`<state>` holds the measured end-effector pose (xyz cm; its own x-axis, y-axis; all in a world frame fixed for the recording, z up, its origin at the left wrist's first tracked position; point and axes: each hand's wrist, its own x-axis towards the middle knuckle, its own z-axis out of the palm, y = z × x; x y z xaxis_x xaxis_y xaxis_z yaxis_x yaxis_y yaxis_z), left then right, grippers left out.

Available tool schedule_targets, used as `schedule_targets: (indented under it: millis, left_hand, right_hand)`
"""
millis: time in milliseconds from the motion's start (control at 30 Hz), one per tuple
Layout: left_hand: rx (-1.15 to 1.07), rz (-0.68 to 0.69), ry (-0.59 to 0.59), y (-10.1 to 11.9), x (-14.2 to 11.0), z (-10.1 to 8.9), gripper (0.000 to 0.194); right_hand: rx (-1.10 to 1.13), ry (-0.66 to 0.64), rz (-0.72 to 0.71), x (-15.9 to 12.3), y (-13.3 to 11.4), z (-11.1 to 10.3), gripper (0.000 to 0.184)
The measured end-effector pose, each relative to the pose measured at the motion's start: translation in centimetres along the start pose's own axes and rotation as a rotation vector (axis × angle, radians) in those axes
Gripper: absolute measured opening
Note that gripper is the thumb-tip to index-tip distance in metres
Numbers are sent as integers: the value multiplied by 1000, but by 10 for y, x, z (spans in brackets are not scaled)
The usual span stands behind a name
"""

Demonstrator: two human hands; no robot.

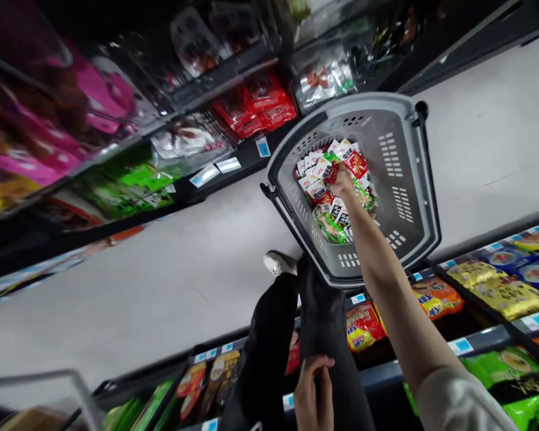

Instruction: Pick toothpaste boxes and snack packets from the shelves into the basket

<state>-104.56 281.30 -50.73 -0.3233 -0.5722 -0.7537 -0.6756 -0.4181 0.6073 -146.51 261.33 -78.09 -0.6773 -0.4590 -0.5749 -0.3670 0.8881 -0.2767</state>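
My right hand reaches down into a grey plastic shopping basket. Its fingers are closed on a small red-and-white snack packet at the top of the pile. Around it lie several more small packets, among them green-and-white packets and dark-labelled white ones. The fingertips are partly hidden by the packets. Low in the view, my left hand hangs over my dark trouser leg, fingers loosely bent and apart, with nothing in it.
Shelves of bagged goods line the far side, with red packs and green packs. Behind my legs, another shelf holds yellow packs and orange packs. The basket stands on the pale floor beside my white shoe.
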Motion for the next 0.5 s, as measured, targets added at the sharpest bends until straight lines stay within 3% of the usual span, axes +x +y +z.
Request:
schedule_targets:
  millis: [100, 233, 367, 500]
  left_hand:
    - [62, 22, 46, 3, -2, 5, 29]
    - [-7, 65, 131, 16, 2, 9, 24]
    - [-61, 66, 175, 26, 6, 10, 24]
    - [-62, 77, 160, 29, 7, 8, 23]
  right_hand:
    - [-44, 16, -7, 4, 4, 10, 78]
    - [-100, 98, -150, -10, 15, 19, 54]
    - [-79, -5, -207, -27, 20, 19, 34]
    - [-75, -103, -219, -31, 20, 15, 43]
